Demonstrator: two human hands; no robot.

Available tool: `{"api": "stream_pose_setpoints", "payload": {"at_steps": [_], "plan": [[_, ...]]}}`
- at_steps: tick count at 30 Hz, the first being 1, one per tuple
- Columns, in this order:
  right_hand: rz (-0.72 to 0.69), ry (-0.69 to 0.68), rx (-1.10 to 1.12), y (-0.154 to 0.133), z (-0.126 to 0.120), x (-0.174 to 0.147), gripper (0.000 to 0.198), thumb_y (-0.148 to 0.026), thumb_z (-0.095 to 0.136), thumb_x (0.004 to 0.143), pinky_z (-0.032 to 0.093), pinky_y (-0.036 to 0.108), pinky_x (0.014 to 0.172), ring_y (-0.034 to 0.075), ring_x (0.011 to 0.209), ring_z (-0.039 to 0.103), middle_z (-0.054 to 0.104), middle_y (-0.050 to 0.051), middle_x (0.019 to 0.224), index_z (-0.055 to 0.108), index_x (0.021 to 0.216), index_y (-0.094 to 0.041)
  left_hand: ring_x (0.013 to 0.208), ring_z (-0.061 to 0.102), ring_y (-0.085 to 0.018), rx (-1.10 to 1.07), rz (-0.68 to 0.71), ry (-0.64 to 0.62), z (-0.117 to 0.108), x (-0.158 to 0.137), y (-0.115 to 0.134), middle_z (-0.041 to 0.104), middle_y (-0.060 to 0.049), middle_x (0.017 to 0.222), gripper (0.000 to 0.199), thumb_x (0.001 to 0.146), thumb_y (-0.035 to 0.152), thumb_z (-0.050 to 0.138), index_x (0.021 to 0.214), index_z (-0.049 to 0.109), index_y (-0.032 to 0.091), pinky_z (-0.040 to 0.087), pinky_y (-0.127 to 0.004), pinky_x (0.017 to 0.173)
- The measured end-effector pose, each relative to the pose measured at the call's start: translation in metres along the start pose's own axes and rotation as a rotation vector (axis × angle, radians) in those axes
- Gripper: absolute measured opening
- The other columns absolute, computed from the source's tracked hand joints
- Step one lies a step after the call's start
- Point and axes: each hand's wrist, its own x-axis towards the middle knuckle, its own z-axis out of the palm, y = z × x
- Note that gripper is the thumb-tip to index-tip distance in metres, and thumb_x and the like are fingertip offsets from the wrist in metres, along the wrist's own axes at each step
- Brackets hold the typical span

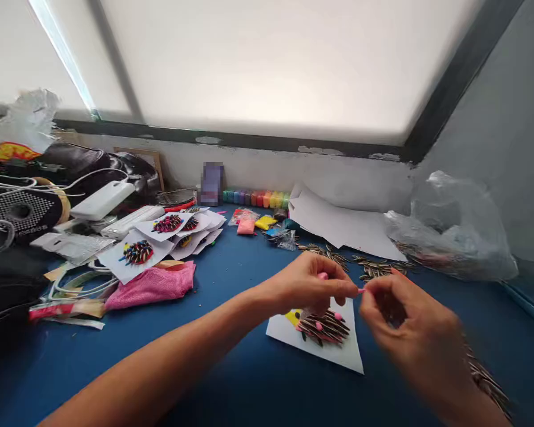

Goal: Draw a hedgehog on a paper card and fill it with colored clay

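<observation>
My left hand [314, 287] and my right hand [409, 329] meet above a white card [338, 350] on the blue table [231, 379]. Both pinch a small bit of pink clay [362, 290] between fingertips; a larger pink lump [323, 276] shows inside my left fist. On the card lies a seed hedgehog [324, 326] made of striped sunflower seeds with pink clay dots and a yellow patch. Loose sunflower seeds [376, 270] lie just behind my hands.
Finished seed cards [137, 252] and a pink cloth [153, 284] lie at left, with cables, a power bank [102, 200] and bags. A row of coloured clay tubs [256, 197] lines the wall. White paper sheets [342, 222] and a plastic bag [454, 228] sit at right.
</observation>
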Motion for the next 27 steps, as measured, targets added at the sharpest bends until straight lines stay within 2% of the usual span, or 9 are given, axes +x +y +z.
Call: {"api": "stream_pose_setpoints", "payload": {"at_steps": [3,6,8,9,13,18,22,24,27], "plan": [[0.282,-0.027,0.173,0.013,-0.014,0.010,0.017,-0.039,0.059,0.080,0.044,0.024,0.044,0.013,0.047,0.054,0.063,0.000,0.062,0.059,0.074,-0.023,0.039,0.045,-0.006,-0.042,0.055,0.011,-0.016,0.000,0.009,0.051,0.006,0.049,0.035,0.073,0.047,0.074,0.079,0.062,0.015,0.031,-0.018,0.039],[0.418,-0.076,0.406,0.017,-0.017,0.015,0.025,-0.045,0.062,0.079,0.048,0.024,0.044,0.012,0.051,0.057,0.072,0.004,0.084,0.063,0.089,-0.022,0.039,0.044,-0.003,-0.165,0.127,0.092,-0.038,0.006,0.004,0.062,0.002,0.061,0.029,0.070,0.038,0.077,0.080,0.063,0.014,0.026,-0.018,0.037],[0.428,-0.150,0.495,0.015,-0.015,0.015,0.024,-0.042,0.064,0.077,0.047,0.023,0.043,0.011,0.049,0.055,0.072,0.005,0.082,0.064,0.087,-0.021,0.039,0.044,0.000,-0.282,0.115,0.172,-0.053,0.012,-0.007,0.071,-0.004,0.085,0.030,0.067,0.032,0.078,0.068,0.055,0.013,0.026,-0.018,0.036],[0.423,-0.203,0.514,0.014,-0.013,0.014,0.021,-0.041,0.065,0.077,0.045,0.022,0.043,0.011,0.048,0.054,0.071,0.004,0.077,0.065,0.083,-0.021,0.039,0.045,-0.001,-0.332,0.088,0.202,-0.059,0.015,-0.013,0.071,-0.005,0.088,0.033,0.065,0.029,0.078,0.063,0.050,0.013,0.025,-0.017,0.035],[0.454,-0.409,0.542,0.011,-0.009,0.010,0.025,-0.045,0.069,0.075,0.045,0.022,0.044,0.010,0.046,0.053,0.068,0.003,0.070,0.068,0.079,-0.020,0.038,0.047,-0.003,-0.394,0.050,0.247,-0.072,0.022,-0.032,0.066,-0.001,0.070,0.036,0.062,0.027,0.079,0.063,0.046,0.014,0.028,-0.016,0.036],[0.526,-0.554,0.536,0.011,-0.010,0.012,0.038,-0.056,0.073,0.070,0.043,0.022,0.045,0.008,0.044,0.051,0.066,0.002,0.066,0.070,0.076,-0.019,0.036,0.045,-0.002,-0.393,0.054,0.222,-0.075,0.024,-0.041,0.060,0.002,0.061,0.045,0.060,0.032,0.085,0.063,0.044,0.015,0.027,-0.015,0.034],[0.453,-0.601,0.459,0.007,-0.011,0.012,0.049,-0.066,0.065,0.073,0.036,0.022,0.042,0.008,0.042,0.045,0.056,-0.002,0.053,0.057,0.057,-0.020,0.037,0.046,-0.003,-0.397,0.075,0.217,-0.080,0.025,-0.047,0.062,0.001,0.066,0.043,0.061,0.034,0.085,0.072,0.048,0.015,0.029,-0.015,0.034],[0.397,-0.617,0.395,0.006,-0.011,0.011,0.051,-0.067,0.058,0.078,0.035,0.022,0.041,0.010,0.043,0.043,0.051,-0.002,0.050,0.054,0.057,-0.021,0.037,0.046,-0.003,-0.402,0.086,0.219,-0.082,0.026,-0.048,0.064,0.001,0.069,0.043,0.064,0.036,0.083,0.073,0.046,0.016,0.030,-0.015,0.034],[0.302,-0.652,0.307,0.010,-0.011,0.009,0.040,-0.058,0.054,0.084,0.044,0.027,0.053,0.016,0.059,0.057,0.065,0.003,0.067,0.067,0.071,-0.022,0.036,0.048,-0.004,-0.411,0.096,0.217,-0.083,0.026,-0.050,0.065,0.000,0.072,0.042,0.068,0.036,0.080,0.074,0.044,0.016,0.031,-0.015,0.033]]}}
